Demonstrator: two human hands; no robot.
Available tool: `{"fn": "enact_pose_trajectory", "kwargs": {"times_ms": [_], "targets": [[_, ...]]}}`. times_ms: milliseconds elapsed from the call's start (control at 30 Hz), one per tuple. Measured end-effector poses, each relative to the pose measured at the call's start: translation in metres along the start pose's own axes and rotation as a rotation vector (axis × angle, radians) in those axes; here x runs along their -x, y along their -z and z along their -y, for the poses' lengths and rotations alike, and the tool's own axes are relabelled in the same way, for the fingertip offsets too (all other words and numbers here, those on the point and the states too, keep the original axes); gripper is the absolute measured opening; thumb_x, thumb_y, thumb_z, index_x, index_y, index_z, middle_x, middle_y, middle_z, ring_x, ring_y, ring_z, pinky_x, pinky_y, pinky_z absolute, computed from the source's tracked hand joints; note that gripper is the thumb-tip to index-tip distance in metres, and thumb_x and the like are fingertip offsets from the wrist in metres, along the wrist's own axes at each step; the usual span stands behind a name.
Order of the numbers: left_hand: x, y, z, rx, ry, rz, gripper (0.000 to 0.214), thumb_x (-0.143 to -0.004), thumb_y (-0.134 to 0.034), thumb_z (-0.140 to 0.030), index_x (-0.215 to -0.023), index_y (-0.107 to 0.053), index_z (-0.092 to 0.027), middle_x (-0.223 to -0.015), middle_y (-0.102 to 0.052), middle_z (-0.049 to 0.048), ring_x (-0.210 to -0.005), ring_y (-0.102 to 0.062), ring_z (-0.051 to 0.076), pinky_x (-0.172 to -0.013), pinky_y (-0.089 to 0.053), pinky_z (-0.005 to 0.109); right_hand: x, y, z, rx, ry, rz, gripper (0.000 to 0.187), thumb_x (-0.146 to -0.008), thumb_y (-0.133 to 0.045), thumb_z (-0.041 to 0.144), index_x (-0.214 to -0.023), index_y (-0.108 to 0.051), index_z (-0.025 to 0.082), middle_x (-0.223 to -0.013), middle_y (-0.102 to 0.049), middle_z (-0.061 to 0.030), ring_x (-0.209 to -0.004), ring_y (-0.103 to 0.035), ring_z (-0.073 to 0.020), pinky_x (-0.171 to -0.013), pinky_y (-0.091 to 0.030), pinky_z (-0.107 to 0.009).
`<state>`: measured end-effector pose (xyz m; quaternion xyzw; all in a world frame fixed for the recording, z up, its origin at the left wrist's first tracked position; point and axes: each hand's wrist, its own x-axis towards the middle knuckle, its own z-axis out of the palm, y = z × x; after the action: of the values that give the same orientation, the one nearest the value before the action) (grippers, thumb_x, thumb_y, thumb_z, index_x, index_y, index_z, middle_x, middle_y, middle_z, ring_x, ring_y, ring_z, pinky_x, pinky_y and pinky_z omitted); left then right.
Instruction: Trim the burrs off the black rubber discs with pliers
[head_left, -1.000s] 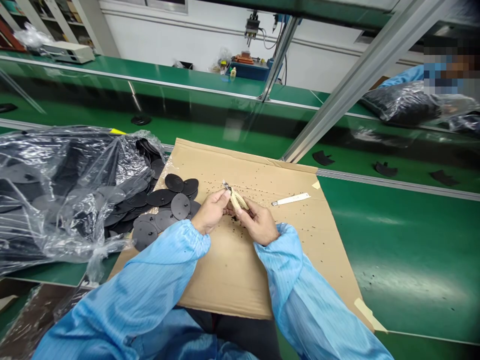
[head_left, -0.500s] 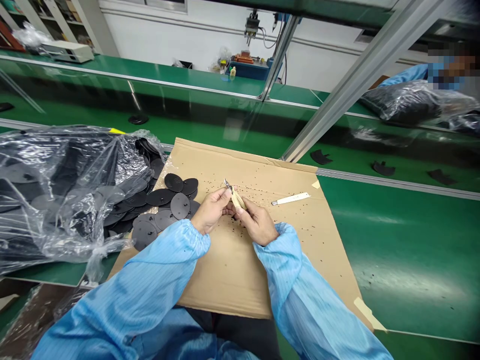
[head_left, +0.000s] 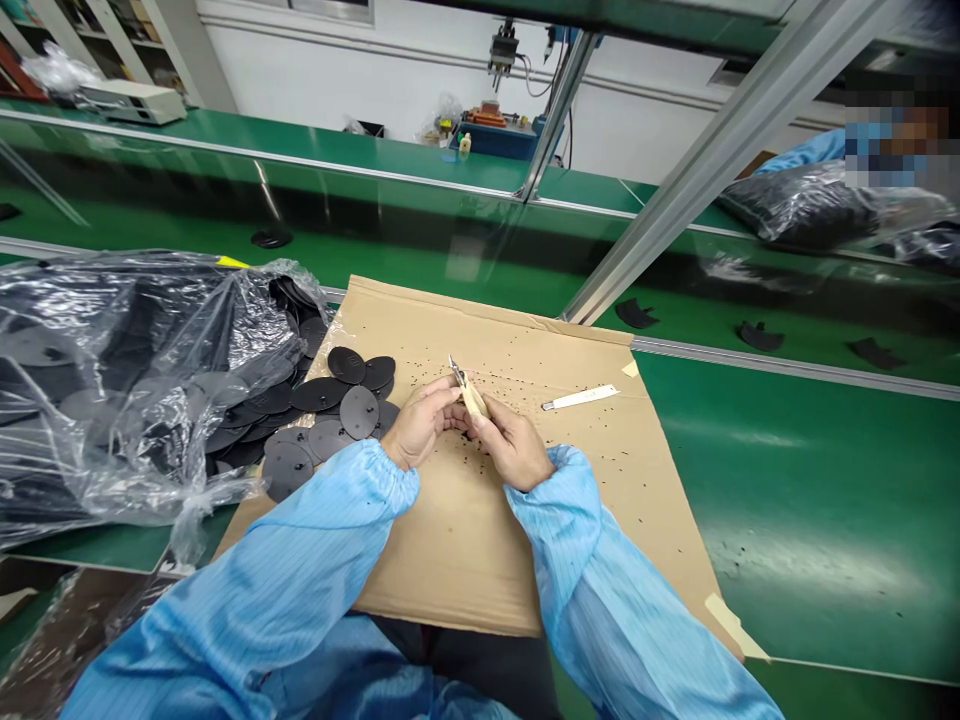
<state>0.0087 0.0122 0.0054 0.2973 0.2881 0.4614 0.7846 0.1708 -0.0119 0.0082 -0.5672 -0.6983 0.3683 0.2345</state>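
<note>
In front of me are small cutting pliers, with bare metal jaws pointing up and away and handles wrapped in something pale yellow. My right hand is closed around the handle end. My left hand is closed at the jaw end, its thumb and fingers against the pliers; what else may be between those fingers is hidden. Under both hands lies a cardboard sheet sprinkled with small black bits. Just left of my left hand is a pile of black oval discs with small pegs.
A white-handled knife lies to the right on the cardboard. A clear plastic bag full of black discs fills the left side. Ahead, a green belt carries black parts behind a metal post. A person's blue sleeve shows far right.
The black parts on the belt have shifted slightly left. My left thumb has eased a little along the pliers; both hands stay nearly in place.
</note>
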Motion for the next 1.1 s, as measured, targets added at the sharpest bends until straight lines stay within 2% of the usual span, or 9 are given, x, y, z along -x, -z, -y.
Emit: {"fn": "enact_pose_trajectory", "kwargs": {"times_ms": [267,567,767,1100], "targets": [[-0.0022,0.0022,0.0046,-0.082,-0.025,0.053,0.042,-0.084,-0.06,-0.036,-0.115,-0.052,-0.009,-0.09,-0.063,0.0101,-0.07,-0.061,0.015,-0.065,-0.049,0.028,-0.0003,0.0011,0.0016,0.0,-0.007,-0.003,0.063,-0.09,-0.033,0.062,-0.138,-0.047,0.023,-0.092,-0.062,-0.0036,-0.077,-0.054,-0.0045,-0.072,-0.042,-0.016],[-0.0021,0.0014,0.0046,-0.139,-0.038,0.037,0.042,-0.082,-0.063,-0.042,-0.107,-0.052,-0.009,-0.086,-0.062,0.0076,-0.066,-0.058,0.012,-0.063,-0.05,0.027,-0.0016,-0.0011,-0.0026,-0.015,-0.011,0.0,0.062,-0.089,-0.034,0.063,-0.137,-0.046,0.026,-0.099,-0.061,-0.002,-0.083,-0.056,-0.0049,-0.073,-0.043,-0.016],[-0.0038,0.001,0.0059,-0.134,-0.034,0.014,0.047,-0.079,-0.065,-0.043,-0.109,-0.051,-0.009,-0.086,-0.062,0.0078,-0.068,-0.058,0.012,-0.065,-0.05,0.025,-0.0021,-0.0012,-0.0022,-0.002,-0.019,0.003,0.061,-0.089,-0.034,0.064,-0.137,-0.045,0.029,-0.101,-0.061,-0.0006,-0.085,-0.056,-0.0051,-0.077,-0.043,-0.018],[-0.004,0.0012,0.0089,-0.115,-0.035,-0.02,0.052,-0.076,-0.069,-0.047,-0.106,-0.052,-0.008,-0.091,-0.063,0.0092,-0.069,-0.058,0.012,-0.066,-0.048,0.026,-0.0013,0.0003,-0.0012,0.026,-0.024,0.007,0.058,-0.085,-0.04,0.063,-0.127,-0.052,0.025,-0.104,-0.06,-0.0004,-0.086,-0.055,-0.0055,-0.076,-0.041,-0.017]]}}
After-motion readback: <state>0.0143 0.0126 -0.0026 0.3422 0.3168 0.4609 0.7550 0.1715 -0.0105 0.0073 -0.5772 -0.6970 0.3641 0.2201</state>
